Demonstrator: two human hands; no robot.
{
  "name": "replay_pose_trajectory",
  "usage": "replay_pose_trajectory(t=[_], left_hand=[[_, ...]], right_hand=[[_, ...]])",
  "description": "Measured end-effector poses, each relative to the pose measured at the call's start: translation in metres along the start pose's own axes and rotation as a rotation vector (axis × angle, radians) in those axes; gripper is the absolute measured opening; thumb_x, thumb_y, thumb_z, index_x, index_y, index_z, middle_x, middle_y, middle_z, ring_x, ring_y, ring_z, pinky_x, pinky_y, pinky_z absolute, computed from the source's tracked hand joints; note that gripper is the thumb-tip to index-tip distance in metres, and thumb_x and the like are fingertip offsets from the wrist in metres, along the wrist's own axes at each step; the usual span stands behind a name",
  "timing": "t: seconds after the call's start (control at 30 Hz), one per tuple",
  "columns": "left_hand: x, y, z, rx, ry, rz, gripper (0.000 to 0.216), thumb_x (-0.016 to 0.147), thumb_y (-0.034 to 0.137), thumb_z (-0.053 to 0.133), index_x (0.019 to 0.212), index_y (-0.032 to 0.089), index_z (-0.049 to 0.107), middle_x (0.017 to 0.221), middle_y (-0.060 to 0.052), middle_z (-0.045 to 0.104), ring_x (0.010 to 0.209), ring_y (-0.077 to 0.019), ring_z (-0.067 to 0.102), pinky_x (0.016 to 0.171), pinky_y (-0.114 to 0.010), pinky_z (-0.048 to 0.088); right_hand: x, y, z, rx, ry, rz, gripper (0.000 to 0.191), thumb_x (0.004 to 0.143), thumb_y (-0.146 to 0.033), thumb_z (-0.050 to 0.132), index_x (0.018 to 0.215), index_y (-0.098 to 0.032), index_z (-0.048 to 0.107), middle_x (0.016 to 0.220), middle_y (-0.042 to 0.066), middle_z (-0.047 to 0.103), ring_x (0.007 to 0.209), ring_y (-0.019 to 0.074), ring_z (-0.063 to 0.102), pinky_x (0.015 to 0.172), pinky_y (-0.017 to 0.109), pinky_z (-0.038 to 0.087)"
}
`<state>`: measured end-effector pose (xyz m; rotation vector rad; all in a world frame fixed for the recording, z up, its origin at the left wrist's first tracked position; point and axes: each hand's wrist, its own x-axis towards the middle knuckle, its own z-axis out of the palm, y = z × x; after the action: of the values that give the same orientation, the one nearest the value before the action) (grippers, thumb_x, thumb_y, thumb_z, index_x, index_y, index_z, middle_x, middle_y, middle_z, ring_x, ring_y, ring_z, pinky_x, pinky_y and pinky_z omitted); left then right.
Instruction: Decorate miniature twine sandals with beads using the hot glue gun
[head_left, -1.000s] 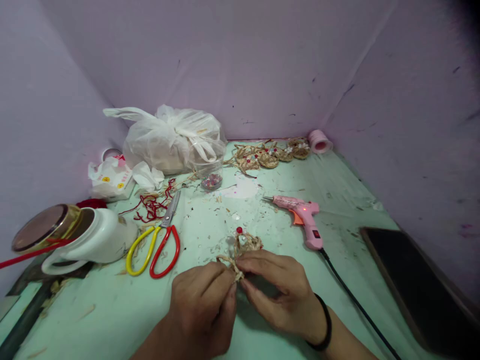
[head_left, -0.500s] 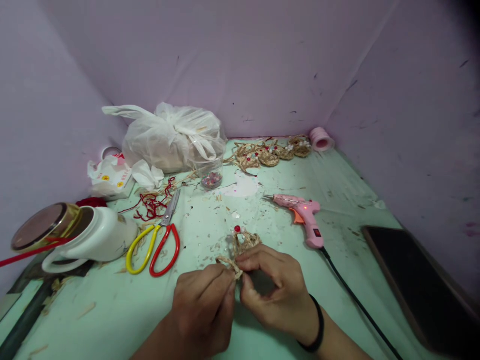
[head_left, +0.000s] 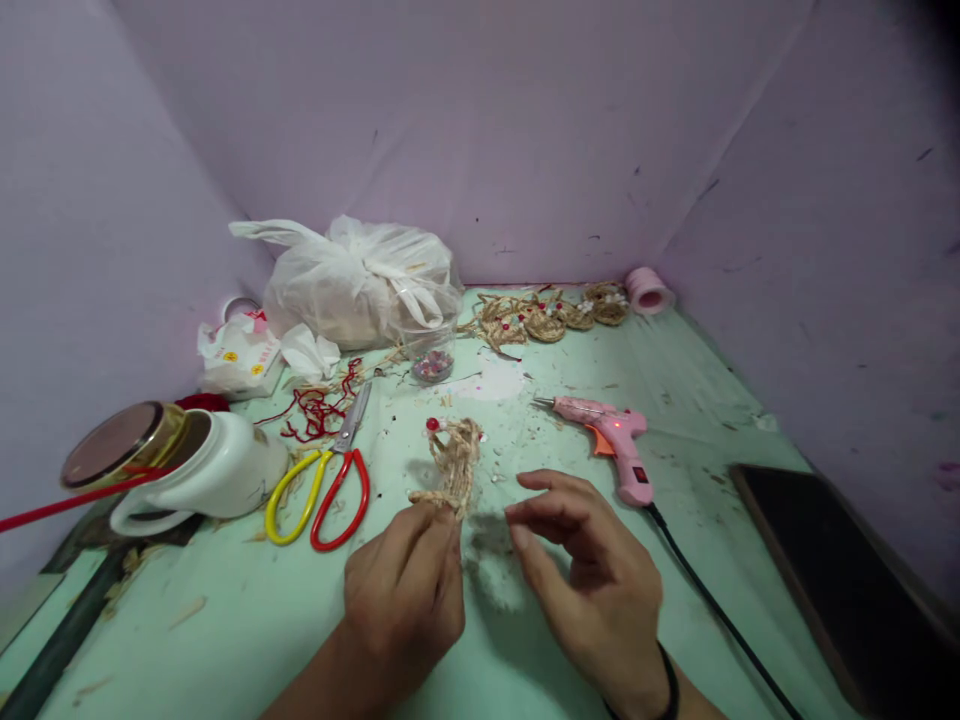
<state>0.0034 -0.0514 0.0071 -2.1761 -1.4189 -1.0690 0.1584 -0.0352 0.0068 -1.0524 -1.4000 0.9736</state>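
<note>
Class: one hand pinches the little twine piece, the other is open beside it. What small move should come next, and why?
Probably bring the right hand back to the twine piece: only the left hand pinches its lower end, so it stands upright, unsupported, above the table.

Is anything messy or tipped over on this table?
Yes. The white jug lies on its side at the left, straw bits litter the green table, and red thread sits in a loose tangle by the scissors.

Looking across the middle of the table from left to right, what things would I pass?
White jug → yellow and red scissors → jute ornament pinched in the left hand → open right hand → pink glue gun → dark slab.
</note>
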Motion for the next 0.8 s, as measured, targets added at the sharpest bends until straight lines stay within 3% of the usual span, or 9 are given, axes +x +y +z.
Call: replay_pose_trajectory(t=[0.07, 0.13, 0.23, 0.3, 0.37, 0.43, 0.53, 0.67, 0.8], left_hand=[[-0.004, 0.001, 0.004, -0.035, -0.068, 0.022, 0.02, 0.073, 0.005, 0.054, 0.091, 0.013, 0.058, 0.078, -0.008, 0.065, 0.071, -0.015, 0.062, 0.062, -0.022, 0.049], [-0.006, 0.003, 0.004, -0.151, -0.186, 0.039, 0.022, 0.074, 0.006, 0.052, 0.094, 0.012, 0.059, 0.081, -0.009, 0.065, 0.072, -0.016, 0.062, 0.064, -0.024, 0.051], [-0.005, 0.004, -0.004, -0.329, -0.255, 0.003, 0.019, 0.074, 0.009, 0.052, 0.091, 0.015, 0.059, 0.082, -0.006, 0.067, 0.073, -0.0148, 0.062, 0.066, -0.023, 0.051], [-0.001, 0.0, -0.01, -0.358, -0.178, -0.187, 0.014, 0.074, 0.012, 0.053, 0.085, 0.017, 0.06, 0.077, -0.004, 0.067, 0.066, -0.0125, 0.062, 0.061, -0.021, 0.05], [0.005, -0.006, -0.011, -0.421, -0.178, -0.552, 0.01, 0.076, 0.019, 0.052, 0.082, 0.017, 0.059, 0.067, -0.002, 0.064, 0.052, -0.0105, 0.057, 0.048, -0.02, 0.046], [0.009, -0.013, -0.007, -0.612, -0.36, -0.943, 0.018, 0.076, 0.03, 0.052, 0.083, 0.014, 0.057, 0.055, 0.0, 0.059, 0.038, -0.0085, 0.048, 0.034, -0.019, 0.036], [0.011, -0.017, 0.004, -0.851, -0.604, -1.231, 0.024, 0.07, 0.032, 0.054, 0.085, 0.014, 0.054, 0.05, 0.004, 0.053, 0.032, -0.0066, 0.04, 0.03, -0.018, 0.029], [0.004, -0.016, 0.01, -0.839, -0.545, -1.161, 0.022, 0.067, 0.026, 0.055, 0.086, 0.016, 0.052, 0.061, 0.004, 0.053, 0.041, -0.0068, 0.045, 0.037, -0.018, 0.037], [-0.002, -0.012, 0.008, -0.732, -0.624, -0.883, 0.021, 0.067, 0.018, 0.055, 0.088, 0.017, 0.057, 0.067, 0.001, 0.055, 0.046, -0.0074, 0.045, 0.041, -0.019, 0.037]], right_hand=[[0.0, 0.003, 0.006, 0.23, -0.003, 0.368, 0.02, 0.071, -0.021, 0.064, 0.089, -0.019, 0.056, 0.095, 0.008, 0.063, 0.076, 0.017, 0.062, 0.063, 0.029, 0.053], [0.002, 0.007, 0.009, 0.448, -0.106, 0.625, 0.034, 0.065, -0.026, 0.07, 0.094, -0.018, 0.053, 0.085, 0.006, 0.065, 0.069, 0.0158, 0.063, 0.063, 0.029, 0.052], [0.007, 0.013, 0.007, 0.56, -0.098, 0.761, 0.048, 0.056, -0.024, 0.075, 0.096, -0.016, 0.051, 0.066, -0.001, 0.063, 0.059, 0.014, 0.061, 0.06, 0.028, 0.05], [0.011, 0.015, 0.002, 0.541, -0.092, 0.799, 0.05, 0.055, -0.023, 0.076, 0.098, -0.014, 0.052, 0.06, -0.003, 0.06, 0.053, 0.0125, 0.058, 0.055, 0.027, 0.049], [0.014, 0.014, -0.003, 0.527, -0.134, 0.815, 0.05, 0.055, -0.022, 0.074, 0.1, -0.013, 0.054, 0.06, -0.003, 0.059, 0.052, 0.0118, 0.057, 0.055, 0.027, 0.048], [0.016, 0.013, -0.006, 0.51, -0.207, 0.823, 0.049, 0.056, -0.022, 0.071, 0.102, -0.013, 0.056, 0.063, -0.002, 0.06, 0.053, 0.0117, 0.056, 0.054, 0.027, 0.048], [0.014, 0.016, -0.008, 0.272, -0.254, 0.725, 0.038, 0.061, -0.024, 0.065, 0.098, -0.016, 0.061, 0.068, 0.002, 0.064, 0.057, 0.0138, 0.058, 0.054, 0.028, 0.047], [0.01, 0.021, -0.016, -0.292, -0.197, 0.423, 0.02, 0.068, -0.026, 0.06, 0.084, -0.017, 0.067, 0.075, 0.007, 0.068, 0.062, 0.0182, 0.06, 0.06, 0.033, 0.049], [0.01, 0.023, -0.023, -0.375, -0.254, 0.332, 0.019, 0.069, -0.022, 0.06, 0.087, -0.018, 0.065, 0.074, 0.005, 0.069, 0.057, 0.0158, 0.059, 0.053, 0.029, 0.049]])
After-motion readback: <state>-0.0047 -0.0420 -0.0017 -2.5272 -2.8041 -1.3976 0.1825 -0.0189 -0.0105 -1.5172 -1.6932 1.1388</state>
